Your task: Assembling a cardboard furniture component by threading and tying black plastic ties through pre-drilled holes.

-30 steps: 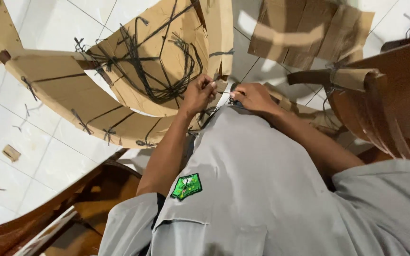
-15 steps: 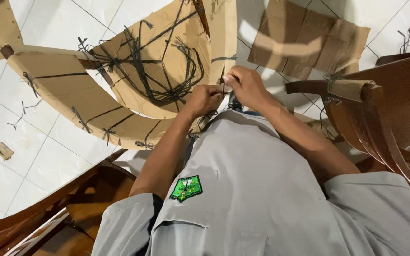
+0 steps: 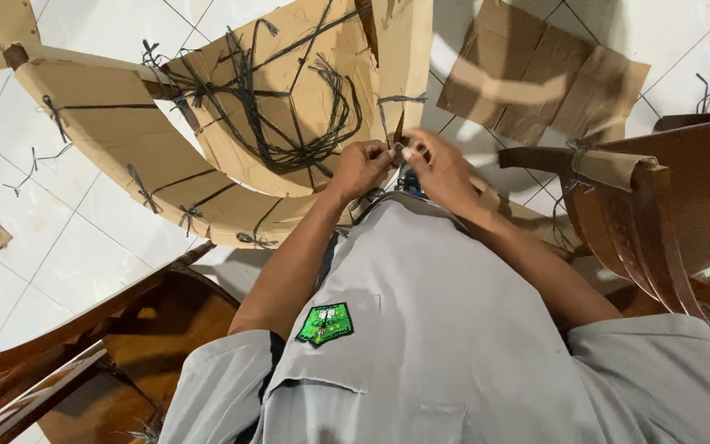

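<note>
My left hand (image 3: 361, 167) and right hand (image 3: 441, 167) meet at the edge of the cardboard wrap (image 3: 289, 107), just beyond my grey shirt (image 3: 437, 329). Both sets of fingers are pinched on a black string (image 3: 394, 123) where it crosses that edge. The wrap, laced with more black string, rests over the white tile floor (image 3: 67, 263). A wooden chair (image 3: 667, 214) stands to my right, a flat cardboard sheet (image 3: 536, 78) beyond it.

hands: left (image 3: 361, 167), right (image 3: 440, 168) | pinching black string (image 3: 391, 150) | cardboard-wrapped chair (image 3: 207, 148)
</note>
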